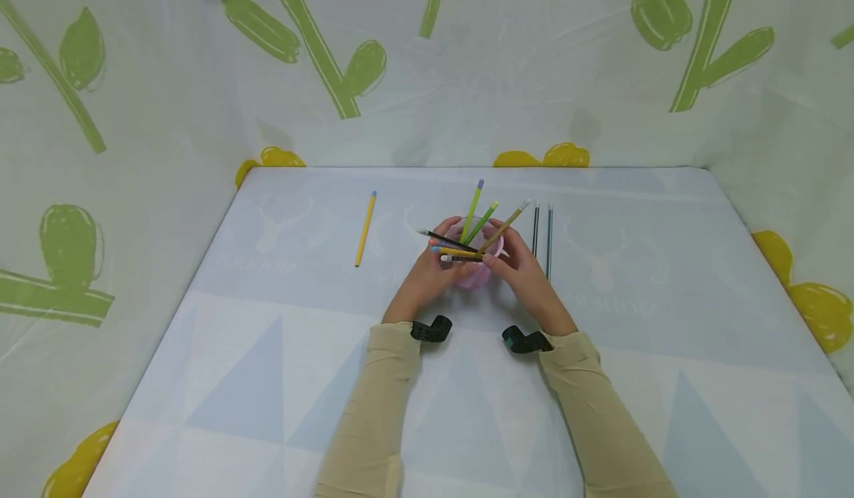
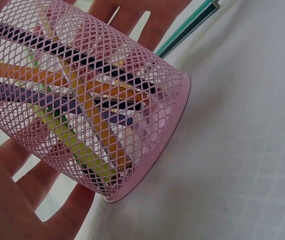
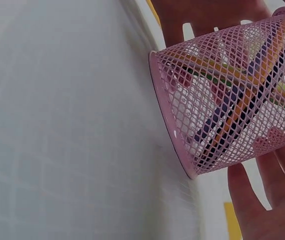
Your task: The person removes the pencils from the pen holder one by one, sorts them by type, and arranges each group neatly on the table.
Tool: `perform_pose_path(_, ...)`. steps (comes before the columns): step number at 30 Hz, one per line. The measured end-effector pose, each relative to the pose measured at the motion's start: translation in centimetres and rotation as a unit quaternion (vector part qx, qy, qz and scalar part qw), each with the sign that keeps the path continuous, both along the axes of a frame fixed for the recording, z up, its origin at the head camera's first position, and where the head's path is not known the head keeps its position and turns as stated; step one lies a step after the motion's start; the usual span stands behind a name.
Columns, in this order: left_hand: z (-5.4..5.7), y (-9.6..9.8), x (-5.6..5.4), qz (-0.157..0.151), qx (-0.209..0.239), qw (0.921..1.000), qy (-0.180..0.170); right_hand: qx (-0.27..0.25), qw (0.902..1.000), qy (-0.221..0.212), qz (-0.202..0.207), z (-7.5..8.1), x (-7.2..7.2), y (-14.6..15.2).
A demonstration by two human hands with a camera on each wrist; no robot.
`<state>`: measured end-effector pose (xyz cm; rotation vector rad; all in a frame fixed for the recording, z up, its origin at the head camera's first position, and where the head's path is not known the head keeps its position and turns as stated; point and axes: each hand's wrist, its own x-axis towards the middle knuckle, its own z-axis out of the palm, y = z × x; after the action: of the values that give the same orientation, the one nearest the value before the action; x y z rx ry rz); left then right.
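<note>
A pink mesh pencil cup [image 1: 474, 280] is held between both hands, in the middle of the table. My left hand [image 1: 425, 277] grips its left side, and my right hand [image 1: 528, 277] grips the right, fingers wrapped round the mesh. Several pencils stick out of the cup: a lime one [image 1: 472, 211] and a gold one [image 1: 511, 219] lean away, while a black one [image 1: 443, 238] and an orange one [image 1: 452, 251] lean left. Through the mesh in both wrist views, their lower ends cross near the bottom rim [image 2: 171, 126]. Whether the base touches the table I cannot tell.
A yellow pencil [image 1: 365, 229] with a blue end lies left of the cup. To the right, a black pencil [image 1: 536, 225] and a dark green pencil [image 1: 550, 240] lie side by side, close to my right hand. A patterned cloth covers the table [image 1: 320, 379]; leaf-print curtains [image 1: 507, 75] surround it.
</note>
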<state>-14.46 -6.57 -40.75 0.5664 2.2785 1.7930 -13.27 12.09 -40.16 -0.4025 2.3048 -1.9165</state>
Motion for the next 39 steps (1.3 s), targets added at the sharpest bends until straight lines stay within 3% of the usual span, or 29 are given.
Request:
perform_pose_path(16,0.0,0.0,0.1,-0.005,0.014,0.9998,0.015,0.01,1.0,-0.001,-0.001,-0.2,-0.1,0.1)
perform_pose_path(23,0.3,0.2,0.4,0.061,0.008,0.9975,0.037,0.007,1.0,0.002,0.004,-0.2,-0.1,0.2)
perform_pose_path(30,-2.6,0.2,-1.0,0.104,0.016,0.9878,0.115,0.006,0.9999,0.006,0.005,-0.2,-0.2,0.2)
perform_pose_path(39,-2.4,0.0,-0.9,0.131,-0.01,0.9879,0.082,-0.005,0.9999,-0.002,0.01,-0.2,-0.3,0.2)
